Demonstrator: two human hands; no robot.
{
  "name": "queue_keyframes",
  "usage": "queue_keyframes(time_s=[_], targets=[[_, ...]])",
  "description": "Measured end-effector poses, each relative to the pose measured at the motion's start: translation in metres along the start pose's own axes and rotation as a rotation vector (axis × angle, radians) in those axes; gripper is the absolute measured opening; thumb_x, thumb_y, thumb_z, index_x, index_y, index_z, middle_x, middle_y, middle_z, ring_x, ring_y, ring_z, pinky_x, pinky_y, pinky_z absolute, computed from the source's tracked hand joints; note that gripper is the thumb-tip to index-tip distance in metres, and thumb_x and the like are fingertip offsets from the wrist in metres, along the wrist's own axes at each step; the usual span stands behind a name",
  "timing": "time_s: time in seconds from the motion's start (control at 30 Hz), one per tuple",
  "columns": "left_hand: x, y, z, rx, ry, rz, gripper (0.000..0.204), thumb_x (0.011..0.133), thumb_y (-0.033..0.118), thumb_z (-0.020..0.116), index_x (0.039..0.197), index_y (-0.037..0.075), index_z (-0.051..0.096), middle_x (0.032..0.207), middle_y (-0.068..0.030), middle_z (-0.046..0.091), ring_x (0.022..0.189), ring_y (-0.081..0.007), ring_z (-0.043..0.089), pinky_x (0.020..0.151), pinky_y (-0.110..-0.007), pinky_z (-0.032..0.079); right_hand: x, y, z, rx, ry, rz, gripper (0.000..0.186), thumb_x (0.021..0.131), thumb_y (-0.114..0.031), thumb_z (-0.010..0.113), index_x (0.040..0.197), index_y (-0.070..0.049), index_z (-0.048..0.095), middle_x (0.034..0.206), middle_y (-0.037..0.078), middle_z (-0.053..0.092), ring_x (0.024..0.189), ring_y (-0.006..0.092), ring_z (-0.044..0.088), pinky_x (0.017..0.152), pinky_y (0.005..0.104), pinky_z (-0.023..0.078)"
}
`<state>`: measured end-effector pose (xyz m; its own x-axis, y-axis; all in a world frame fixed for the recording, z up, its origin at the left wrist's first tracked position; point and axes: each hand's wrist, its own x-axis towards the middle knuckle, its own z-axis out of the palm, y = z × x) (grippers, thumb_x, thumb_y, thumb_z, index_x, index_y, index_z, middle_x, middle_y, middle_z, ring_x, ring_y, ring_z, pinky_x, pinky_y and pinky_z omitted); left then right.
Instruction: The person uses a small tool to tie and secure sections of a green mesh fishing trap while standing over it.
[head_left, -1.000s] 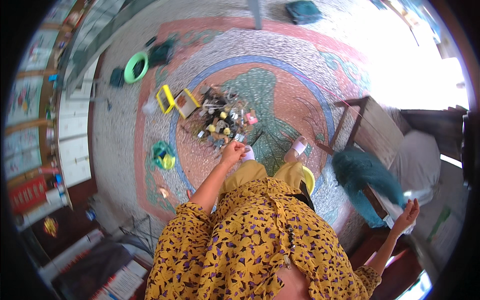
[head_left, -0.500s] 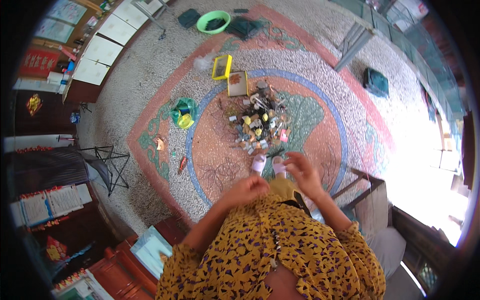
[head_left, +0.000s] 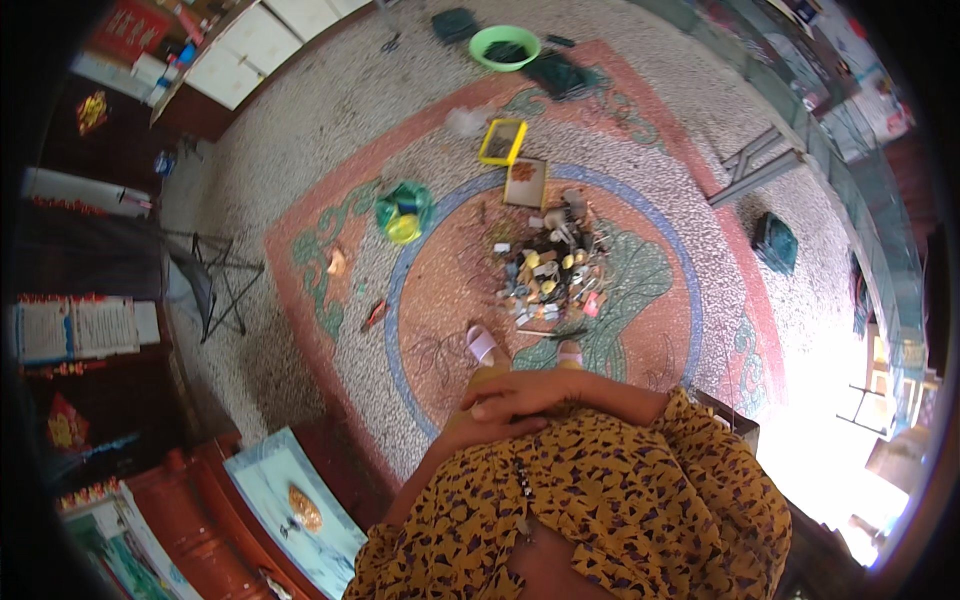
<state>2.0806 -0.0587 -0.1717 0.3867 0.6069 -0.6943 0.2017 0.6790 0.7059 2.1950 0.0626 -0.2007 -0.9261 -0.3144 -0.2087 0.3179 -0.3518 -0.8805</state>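
Note:
My right hand [head_left: 522,393] lies across my left hand [head_left: 478,428] in front of my patterned top, fingers stretched loosely and nothing visible in them. The left hand is partly covered, with its fingertips showing below the right. On the floor beyond my feet spreads a heap of small mixed oddments [head_left: 552,268], grey, white, yellow and black, too small to name singly. Behind the heap lie a shallow box with reddish-brown bits [head_left: 538,192] and a yellow-rimmed box [head_left: 518,130]. Left of them sits a green plastic bag [head_left: 416,200] with something yellow in it.
A light green basin [head_left: 479,50] with dark contents stands far off, beside dark green bundles [head_left: 560,76]. Another dark bundle [head_left: 775,243] is at right, near a metal frame leg [head_left: 752,175]. A folding stand [head_left: 232,290] and a reddish wooden seat [head_left: 225,540] are at left.
My hands, apart before, have come together, the right over the left. My feet have moved apart, with the left one stepping left. The view has turned, shifting the floor things rightward.

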Motion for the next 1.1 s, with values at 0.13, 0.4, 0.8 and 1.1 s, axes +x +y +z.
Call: queue_keyframes(time_s=[0.13, 0.4, 0.8, 1.1], targets=[[-0.016, -0.003, -0.041, -0.110, 0.060, -0.020, 0.055, 0.085, 0.040, 0.065, 0.123, 0.003, 0.051, 0.117, -0.0131, 0.056, 0.111, -0.0202, 0.053, 0.092, -0.032, 0.044, 0.044, -0.023, -0.015, 0.027, -0.013, 0.067, 0.066, 0.092, -0.054, 0.041, 0.131, -0.001, 0.043, 0.131, 0.020, 0.045, 0.122, 0.0307, 0.043, 0.101, 0.0401, 0.034], [-0.041, 0.001, -0.106, -0.173, 0.037, -0.091, 0.063, 0.085, 0.041, 0.064, 0.129, 0.000, 0.045, 0.128, -0.0170, 0.047, 0.116, -0.0252, 0.050, 0.095, -0.035, 0.042, 0.104, -0.050, -0.030, 0.068, 0.099, 0.116, 0.062, 0.091, -0.053, 0.043, 0.131, -0.005, 0.044, 0.129, 0.014, 0.048, 0.120, 0.0266, 0.045, 0.100, 0.0366, 0.036], [-0.007, 0.020, -0.219, -0.103, -0.015, -0.021, 0.062, 0.088, 0.043, 0.057, 0.128, -0.004, 0.045, 0.126, -0.0180, 0.050, 0.117, -0.0281, 0.049, 0.094, -0.039, 0.040, 0.154, -0.050, -0.109, 0.371, 0.314, 0.063, 0.063, 0.091, -0.056, 0.044, 0.126, -0.003, 0.049, 0.122, 0.011, 0.052, 0.113, 0.0184, 0.047, 0.096, 0.0311, 0.037], [0.075, 0.070, -0.371, -0.153, -0.004, 0.005, 0.033, 0.088, 0.014, 0.056, 0.117, -0.002, 0.053, 0.108, -0.0092, 0.058, 0.100, -0.0177, 0.056, 0.088, -0.031, 0.045, 0.207, -0.060, -0.258, 0.710, 0.840, -0.135, 0.049, 0.089, -0.045, 0.055, 0.107, 0.001, 0.057, 0.095, 0.010, 0.064, 0.077, 0.0153, 0.059, 0.065, 0.0272, 0.049]])
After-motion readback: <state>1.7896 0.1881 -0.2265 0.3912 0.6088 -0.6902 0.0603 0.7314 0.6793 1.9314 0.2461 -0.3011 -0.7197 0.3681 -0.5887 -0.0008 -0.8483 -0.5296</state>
